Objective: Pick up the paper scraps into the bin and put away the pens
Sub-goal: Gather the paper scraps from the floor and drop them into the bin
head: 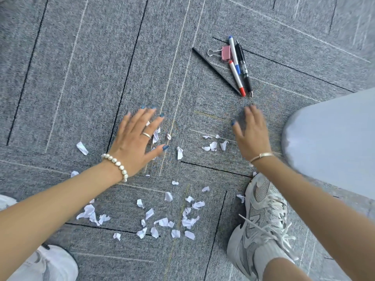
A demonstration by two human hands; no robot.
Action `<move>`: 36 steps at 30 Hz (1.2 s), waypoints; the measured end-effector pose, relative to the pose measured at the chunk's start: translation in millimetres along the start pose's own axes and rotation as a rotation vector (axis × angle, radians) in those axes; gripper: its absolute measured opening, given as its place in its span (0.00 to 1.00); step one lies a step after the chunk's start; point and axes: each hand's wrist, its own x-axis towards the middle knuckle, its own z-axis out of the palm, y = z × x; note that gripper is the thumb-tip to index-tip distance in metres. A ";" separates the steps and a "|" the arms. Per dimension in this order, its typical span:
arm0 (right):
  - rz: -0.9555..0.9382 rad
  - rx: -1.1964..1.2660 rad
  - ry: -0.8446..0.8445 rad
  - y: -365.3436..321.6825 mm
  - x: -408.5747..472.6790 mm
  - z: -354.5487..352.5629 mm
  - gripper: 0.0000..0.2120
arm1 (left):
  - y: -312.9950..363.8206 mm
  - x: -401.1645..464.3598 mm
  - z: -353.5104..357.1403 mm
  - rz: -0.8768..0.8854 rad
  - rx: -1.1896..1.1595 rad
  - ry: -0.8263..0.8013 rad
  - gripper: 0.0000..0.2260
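Scraps lie on the floor between both flat, empty hands, some under the left hand. Pens point toward the right hand, which is nearer.

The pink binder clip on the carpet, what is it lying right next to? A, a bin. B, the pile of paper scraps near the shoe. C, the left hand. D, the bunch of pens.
D: the pink binder clip lies against the bunch of pens at the top of the head view, well beyond both hands and the paper scraps; no bin shows.
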 end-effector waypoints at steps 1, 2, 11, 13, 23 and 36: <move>-0.023 0.007 -0.038 -8.2 -15.6 4.8 0.28 | -3.5 -3.1 -1.2 -0.056 -0.007 -0.013 0.31; -0.042 0.020 -0.077 -17.1 -30.7 9.4 0.29 | -7.1 -6.2 -1.8 -0.104 -0.012 -0.042 0.32; -0.248 0.159 -0.238 -71.8 -101.3 23.5 0.26 | 6.0 -23.7 15.1 0.009 -0.038 -0.170 0.33; -0.298 0.151 -0.227 -71.9 -102.5 21.7 0.26 | 13.9 -26.9 16.8 0.097 -0.040 -0.198 0.33; -0.151 0.083 -0.057 -25.1 -87.6 15.0 0.26 | -21.9 -32.6 -7.2 0.218 0.042 -0.180 0.31; -0.061 0.065 -0.110 -20.7 -95.9 29.8 0.27 | 6.4 -19.4 5.0 0.051 -0.037 -0.136 0.33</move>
